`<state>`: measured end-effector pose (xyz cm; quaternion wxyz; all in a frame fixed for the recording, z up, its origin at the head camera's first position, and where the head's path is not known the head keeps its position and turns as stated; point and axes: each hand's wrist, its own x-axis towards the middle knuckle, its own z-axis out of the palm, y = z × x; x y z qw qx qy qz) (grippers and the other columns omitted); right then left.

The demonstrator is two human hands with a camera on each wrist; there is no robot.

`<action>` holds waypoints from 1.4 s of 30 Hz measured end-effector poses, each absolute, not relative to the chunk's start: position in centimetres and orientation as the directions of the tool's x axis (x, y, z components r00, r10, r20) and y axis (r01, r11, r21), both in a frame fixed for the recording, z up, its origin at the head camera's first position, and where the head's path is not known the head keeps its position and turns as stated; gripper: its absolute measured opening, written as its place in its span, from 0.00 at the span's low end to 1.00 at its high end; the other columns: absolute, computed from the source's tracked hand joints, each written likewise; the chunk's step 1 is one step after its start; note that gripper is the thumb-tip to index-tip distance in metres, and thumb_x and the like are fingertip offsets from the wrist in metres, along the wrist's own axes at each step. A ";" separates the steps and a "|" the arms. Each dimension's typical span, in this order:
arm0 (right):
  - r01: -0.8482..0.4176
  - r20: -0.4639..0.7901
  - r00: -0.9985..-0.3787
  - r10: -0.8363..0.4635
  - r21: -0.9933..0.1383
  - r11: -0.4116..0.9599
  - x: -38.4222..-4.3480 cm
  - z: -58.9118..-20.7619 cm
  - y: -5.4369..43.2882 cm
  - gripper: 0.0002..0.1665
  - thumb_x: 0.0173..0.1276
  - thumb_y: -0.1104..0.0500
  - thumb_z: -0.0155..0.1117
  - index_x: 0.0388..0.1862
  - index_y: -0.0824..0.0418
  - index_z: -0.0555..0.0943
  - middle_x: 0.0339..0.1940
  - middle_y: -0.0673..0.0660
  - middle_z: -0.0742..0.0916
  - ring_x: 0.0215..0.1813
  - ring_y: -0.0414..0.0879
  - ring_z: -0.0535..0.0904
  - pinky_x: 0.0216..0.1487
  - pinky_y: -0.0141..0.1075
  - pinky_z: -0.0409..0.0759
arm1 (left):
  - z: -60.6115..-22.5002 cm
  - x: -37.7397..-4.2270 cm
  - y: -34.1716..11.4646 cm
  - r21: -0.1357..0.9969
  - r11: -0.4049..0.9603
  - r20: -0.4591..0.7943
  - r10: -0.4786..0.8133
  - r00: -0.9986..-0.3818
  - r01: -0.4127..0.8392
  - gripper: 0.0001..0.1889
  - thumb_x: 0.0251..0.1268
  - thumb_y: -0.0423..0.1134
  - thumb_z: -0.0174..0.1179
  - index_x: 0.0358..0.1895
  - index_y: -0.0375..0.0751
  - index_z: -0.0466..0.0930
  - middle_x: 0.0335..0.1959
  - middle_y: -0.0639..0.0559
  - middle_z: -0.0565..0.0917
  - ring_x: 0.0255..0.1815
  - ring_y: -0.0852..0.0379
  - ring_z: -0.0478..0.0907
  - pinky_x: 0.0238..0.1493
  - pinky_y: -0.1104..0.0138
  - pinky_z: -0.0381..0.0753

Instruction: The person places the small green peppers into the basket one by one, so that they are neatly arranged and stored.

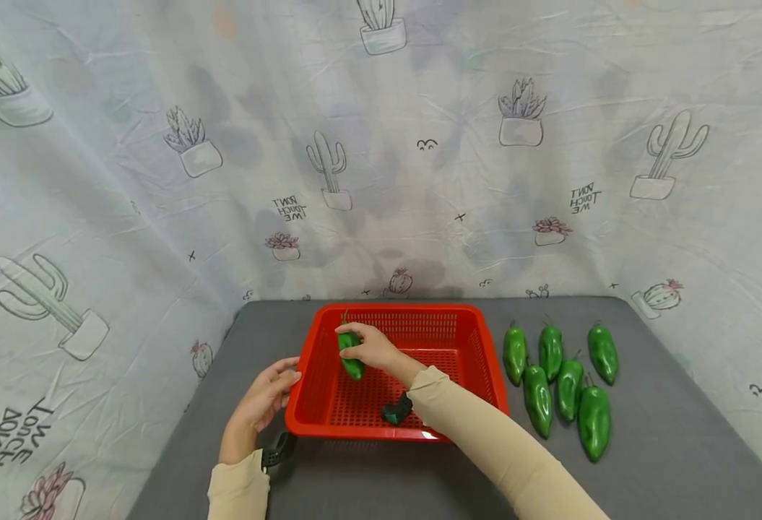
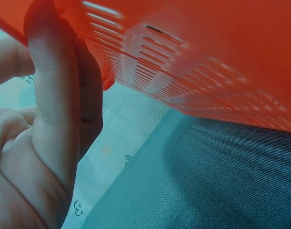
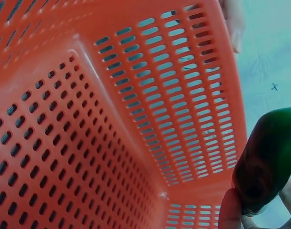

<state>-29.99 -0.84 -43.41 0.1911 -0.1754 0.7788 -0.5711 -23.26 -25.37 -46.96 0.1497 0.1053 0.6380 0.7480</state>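
My right hand (image 1: 375, 348) pinches a green pepper (image 1: 352, 359) by its upper part, stem up, over the left portion of a red plastic basket (image 1: 477, 306). Close up in the right wrist view, the pepper (image 3: 271, 155) shows dark and glossy beside the slotted basket wall (image 3: 169, 90), with fingertips against it. At the basket's left side, my left hand (image 1: 266, 396) grips the rim. The left wrist view shows its fingers (image 2: 55, 95) bent up against the rim. Several more green peppers (image 1: 569, 390) lie on the grey table to the right of the basket.
The grey table (image 1: 367, 480) extends around the basket. A white curtain (image 1: 381, 173) printed with cacti hangs behind and along both sides. A dark wrist camera (image 1: 396, 410) sits beneath my right wrist, over the basket; another (image 1: 279, 449) is at my left wrist.
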 end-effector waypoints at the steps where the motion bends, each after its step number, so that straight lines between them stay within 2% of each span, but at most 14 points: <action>1: -0.051 -0.103 -0.865 -0.492 -0.956 0.290 -29.9 -43.5 -1.0 0.28 0.64 0.64 0.64 0.64 0.56 0.73 0.52 0.61 0.79 0.46 0.50 0.76 0.40 0.42 0.80 | -47.0 -23.2 -25.4 0.986 -0.140 -0.035 0.358 -0.933 -0.091 0.26 0.73 0.31 0.46 0.67 0.22 0.49 0.43 0.53 0.84 0.38 0.59 0.84 0.40 0.64 0.84; 8: -0.072 -0.107 -0.874 -0.473 -0.936 0.345 -30.0 -44.5 -2.0 0.27 0.62 0.63 0.66 0.62 0.56 0.75 0.49 0.60 0.80 0.44 0.49 0.76 0.39 0.40 0.79 | -47.0 -23.0 -25.3 0.987 -0.138 -0.031 0.363 -0.931 -0.087 0.26 0.73 0.30 0.45 0.67 0.22 0.48 0.44 0.52 0.84 0.39 0.58 0.84 0.40 0.63 0.84; 17: -0.027 -0.151 -0.881 -0.448 -0.930 0.366 -30.3 -45.2 -2.6 0.27 0.60 0.65 0.66 0.60 0.56 0.77 0.49 0.61 0.81 0.44 0.49 0.77 0.38 0.41 0.80 | -46.8 -23.0 -25.3 0.989 -0.116 -0.048 0.350 -0.936 -0.094 0.25 0.73 0.31 0.45 0.67 0.23 0.49 0.44 0.52 0.84 0.39 0.58 0.84 0.41 0.63 0.84; 29: -0.059 -0.167 -0.864 -0.474 -0.903 0.426 -30.2 -45.4 -3.3 0.27 0.60 0.64 0.67 0.60 0.56 0.76 0.49 0.59 0.81 0.44 0.48 0.77 0.39 0.39 0.80 | -46.7 -23.2 -25.2 0.988 -0.122 -0.048 0.352 -0.935 -0.097 0.26 0.73 0.31 0.46 0.67 0.23 0.50 0.44 0.49 0.84 0.40 0.57 0.84 0.42 0.62 0.84; 42: -0.084 -0.183 -0.856 -0.483 -0.874 0.479 -30.3 -46.0 -3.8 0.27 0.59 0.61 0.69 0.59 0.54 0.77 0.49 0.57 0.81 0.43 0.47 0.77 0.39 0.38 0.79 | -46.9 -23.1 -25.1 0.991 -0.100 -0.050 0.340 -0.939 -0.089 0.24 0.73 0.31 0.45 0.66 0.23 0.51 0.41 0.54 0.84 0.38 0.59 0.83 0.40 0.64 0.84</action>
